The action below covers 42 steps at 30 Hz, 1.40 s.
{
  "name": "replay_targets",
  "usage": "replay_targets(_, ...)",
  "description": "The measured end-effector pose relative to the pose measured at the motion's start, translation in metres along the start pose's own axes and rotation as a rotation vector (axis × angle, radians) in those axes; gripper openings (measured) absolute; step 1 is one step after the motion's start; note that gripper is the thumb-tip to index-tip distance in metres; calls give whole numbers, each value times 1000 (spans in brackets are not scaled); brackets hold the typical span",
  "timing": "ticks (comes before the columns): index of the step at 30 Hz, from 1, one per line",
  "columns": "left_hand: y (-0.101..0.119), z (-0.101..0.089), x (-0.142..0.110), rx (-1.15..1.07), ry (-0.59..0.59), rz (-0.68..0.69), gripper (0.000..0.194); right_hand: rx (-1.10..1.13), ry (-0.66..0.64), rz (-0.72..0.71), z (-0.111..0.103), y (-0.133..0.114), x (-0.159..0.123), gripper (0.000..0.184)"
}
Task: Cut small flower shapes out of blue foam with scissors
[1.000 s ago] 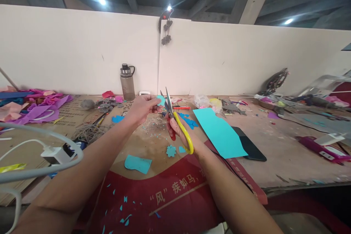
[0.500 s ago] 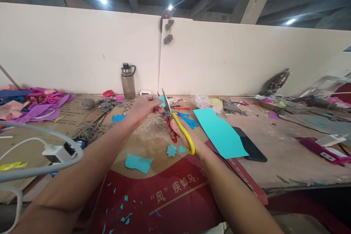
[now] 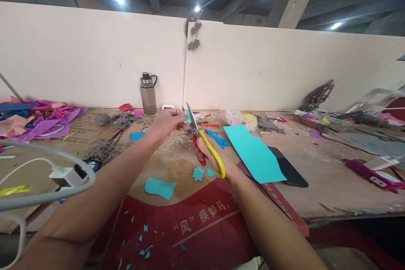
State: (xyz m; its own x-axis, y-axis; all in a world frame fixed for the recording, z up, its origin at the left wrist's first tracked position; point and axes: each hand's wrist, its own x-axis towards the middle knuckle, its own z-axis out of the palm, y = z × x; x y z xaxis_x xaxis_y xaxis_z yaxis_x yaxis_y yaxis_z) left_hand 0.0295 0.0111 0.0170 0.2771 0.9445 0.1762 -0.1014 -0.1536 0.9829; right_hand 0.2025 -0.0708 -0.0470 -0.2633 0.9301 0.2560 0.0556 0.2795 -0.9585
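Note:
My left hand (image 3: 164, 124) is closed in a pinch on a small turquoise foam piece (image 3: 187, 115), held up above the table. My right hand (image 3: 207, 152) grips yellow-and-red-handled scissors (image 3: 202, 139), whose blades are slightly apart and reach into the edge of that piece. On the table below lie a cut turquoise flower shape (image 3: 198, 173), a small turquoise scrap (image 3: 210, 172) and a larger turquoise offcut (image 3: 160, 187). To the right, a big turquoise foam sheet (image 3: 253, 152) partly covers a black tablet (image 3: 289, 171).
A red printed sack (image 3: 196, 223) covers the near table edge, sprinkled with turquoise snippets. A grey water bottle (image 3: 148, 93) stands at the white back wall. Purple and pink foam scraps (image 3: 34, 120) pile at the left, white cables and a charger (image 3: 61, 176) nearer; tools clutter the right.
The scissors have tilted slightly left and the blades have closed a little on the turquoise piece. Both hands stay in nearly the same place.

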Motion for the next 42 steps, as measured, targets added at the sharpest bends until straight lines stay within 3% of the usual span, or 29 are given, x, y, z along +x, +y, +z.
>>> replay_targets(42,6,8,-11,-22,-75,-27,20,72,115,-22,8,-1,-1,65)
